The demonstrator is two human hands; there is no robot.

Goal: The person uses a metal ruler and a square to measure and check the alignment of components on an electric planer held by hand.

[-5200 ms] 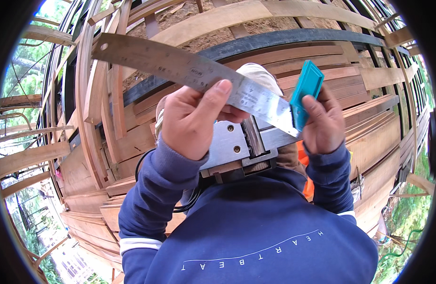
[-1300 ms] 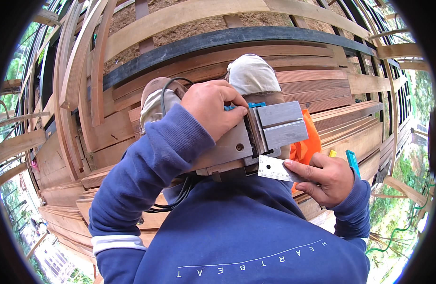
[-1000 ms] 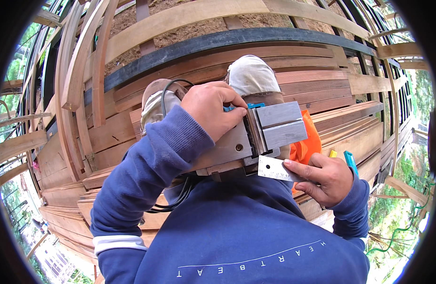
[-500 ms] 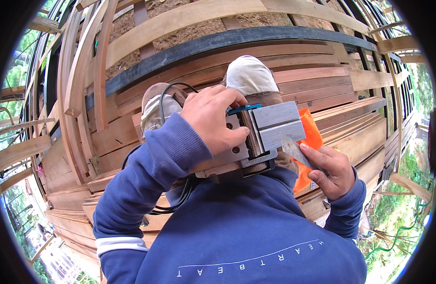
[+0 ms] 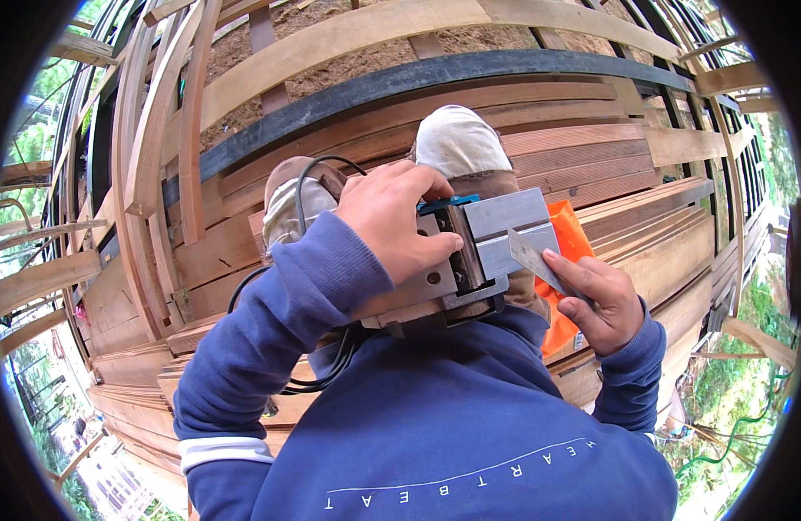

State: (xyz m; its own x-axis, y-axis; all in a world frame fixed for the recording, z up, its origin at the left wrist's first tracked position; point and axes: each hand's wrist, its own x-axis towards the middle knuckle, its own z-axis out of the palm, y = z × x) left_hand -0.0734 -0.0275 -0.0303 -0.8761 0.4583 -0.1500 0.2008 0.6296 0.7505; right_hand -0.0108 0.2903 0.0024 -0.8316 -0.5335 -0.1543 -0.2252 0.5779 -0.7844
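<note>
Sole up across my lap rests an electric hand planer (image 5: 510,214), with grey metal sole plates, a dark cutter drum between them and a teal edge on its far side. My left hand (image 5: 390,217) is wrapped over the planer, its thumb at the drum and its fingertips by the teal edge; the palm hides part of the body. In my right hand (image 5: 602,302), pinched between thumb and fingers, is a thin flat metal plate (image 5: 532,259) with a slanted end. Its tip overlaps the right-hand sole plate; whether it touches cannot be made out.
Behind the planer hangs a bright orange cloth or bag (image 5: 574,239). A black power cord (image 5: 299,195) loops by my left arm. Stacked timber boards (image 5: 583,143) lie around my covered shoes (image 5: 460,143), and upright wooden slats (image 5: 148,148) stand at the left.
My right hand has tilted the metal plate and shifted it slightly left, so its tip reaches further over the sole plate. My left hand keeps its place on the planer.
</note>
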